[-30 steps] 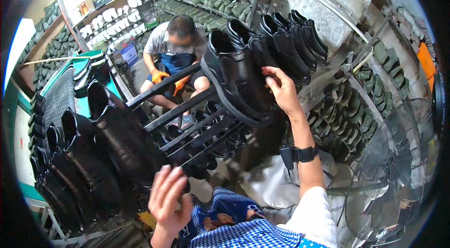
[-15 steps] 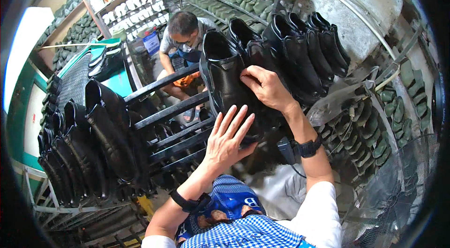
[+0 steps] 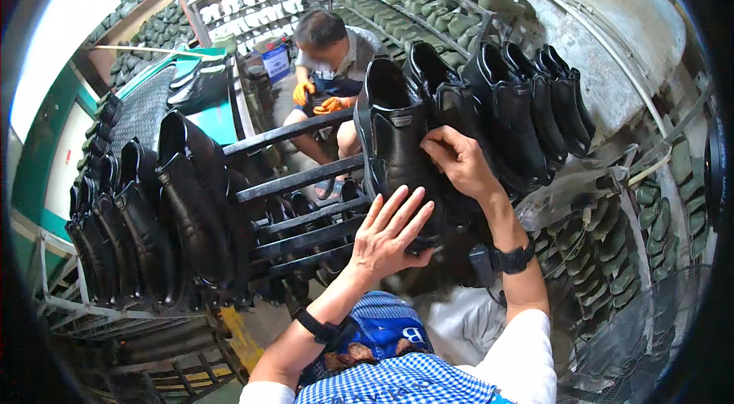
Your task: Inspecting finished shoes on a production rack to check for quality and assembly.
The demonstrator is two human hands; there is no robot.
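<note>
From your head, the left fisheye looks down and forward: your gingham apron (image 3: 451, 373) at the lower edge, your left hand (image 3: 388, 236) and right hand (image 3: 463, 165) close below, the seated co-worker (image 3: 361, 50) and shelved green shoe lasts (image 3: 419, 0) farther off.

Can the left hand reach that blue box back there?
Probably not: the blue box looks well beyond the rack bars, and the left hand is on the front shoe.

Left grip (image 3: 394, 230) and right grip (image 3: 461, 163) touch a black shoe (image 3: 397, 148).
</note>
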